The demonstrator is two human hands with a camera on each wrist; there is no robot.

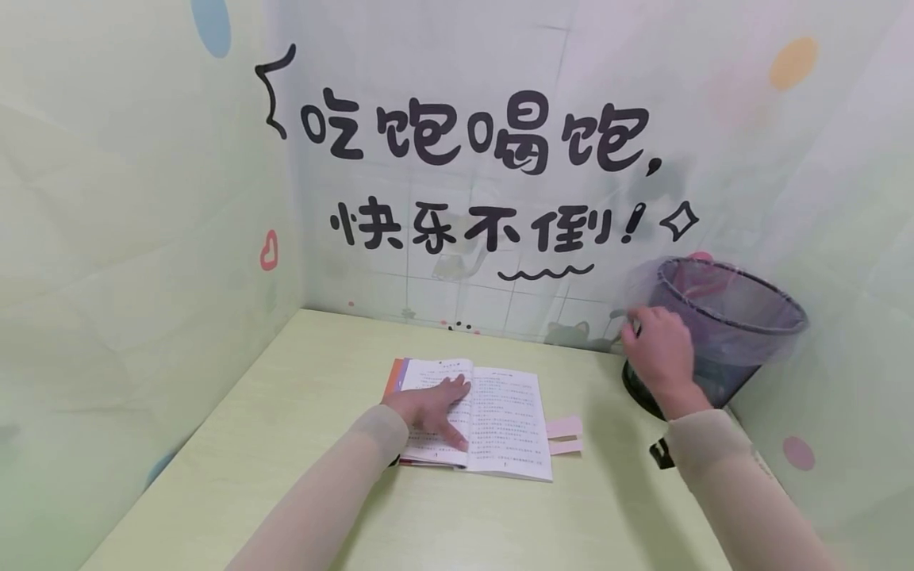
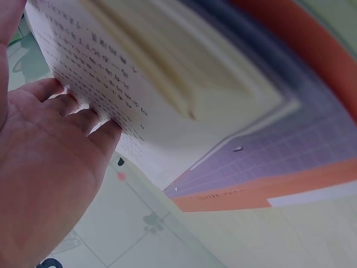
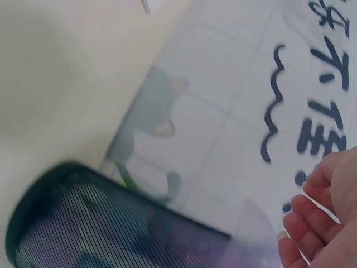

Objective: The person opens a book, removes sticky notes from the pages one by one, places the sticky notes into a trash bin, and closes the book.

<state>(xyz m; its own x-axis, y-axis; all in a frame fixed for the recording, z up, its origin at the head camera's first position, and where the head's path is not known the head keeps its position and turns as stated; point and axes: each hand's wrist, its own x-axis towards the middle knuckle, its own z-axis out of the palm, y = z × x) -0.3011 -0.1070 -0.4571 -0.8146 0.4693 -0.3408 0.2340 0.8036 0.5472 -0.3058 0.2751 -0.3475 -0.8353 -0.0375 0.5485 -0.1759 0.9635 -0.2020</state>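
An open book (image 1: 507,420) lies on the table, its printed pages facing up and an orange and purple cover (image 2: 312,145) showing at the left edge. My left hand (image 1: 432,406) rests on the left page with fingers spread toward the gutter. In the left wrist view, its fingertips (image 2: 111,127) touch the printed page. My right hand (image 1: 660,349) is raised beside a dark mesh waste basket (image 1: 728,381), at its left side. Loosely bent, the right fingers (image 3: 312,215) show nothing between them in the right wrist view.
Two pink paper strips (image 1: 566,427) stick out from the book's right edge. A clear plastic liner (image 1: 757,341) folds over the basket's rim. Printed fabric walls (image 1: 457,293) stand behind and at both sides of the pale table (image 1: 286,404).
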